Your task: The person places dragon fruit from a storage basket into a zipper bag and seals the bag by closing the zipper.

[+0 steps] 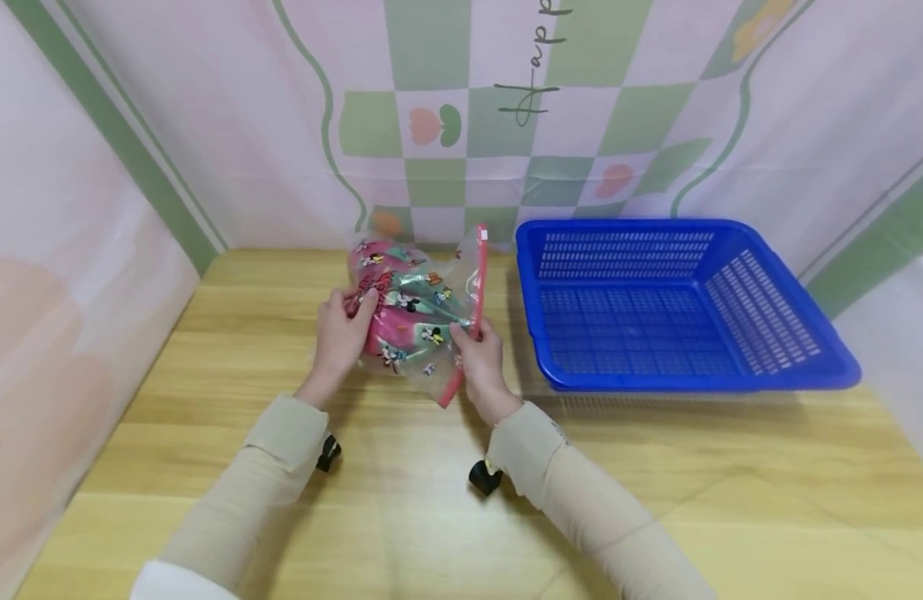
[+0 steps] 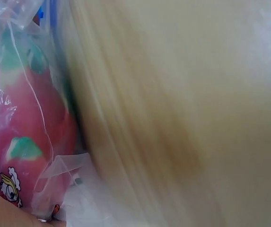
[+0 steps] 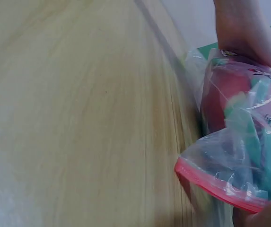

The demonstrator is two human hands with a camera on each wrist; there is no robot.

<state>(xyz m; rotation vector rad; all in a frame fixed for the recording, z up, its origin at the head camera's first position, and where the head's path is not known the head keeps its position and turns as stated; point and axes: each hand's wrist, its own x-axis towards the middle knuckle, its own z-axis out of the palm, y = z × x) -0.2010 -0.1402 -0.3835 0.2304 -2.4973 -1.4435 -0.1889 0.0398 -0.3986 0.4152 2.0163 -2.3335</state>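
A clear zip bag printed with small cartoon figures lies on its side, filled with something pink and green whose kind the plastic hides. Its pink-red zip strip faces right. My left hand grips the full left part, thumb on top. At the strip's lower half, my right hand pinches the bag's edge between thumb and fingers. In the right wrist view the bag bulges at its closed end, and its mouth beside the strip is flat and slack. The left wrist view shows the bag close up.
A blue plastic basket with slotted walls stands right of the bag, near the back of the wooden table. Behind the table hangs a curtain with green checks. A black wrist piece shows below the right sleeve.
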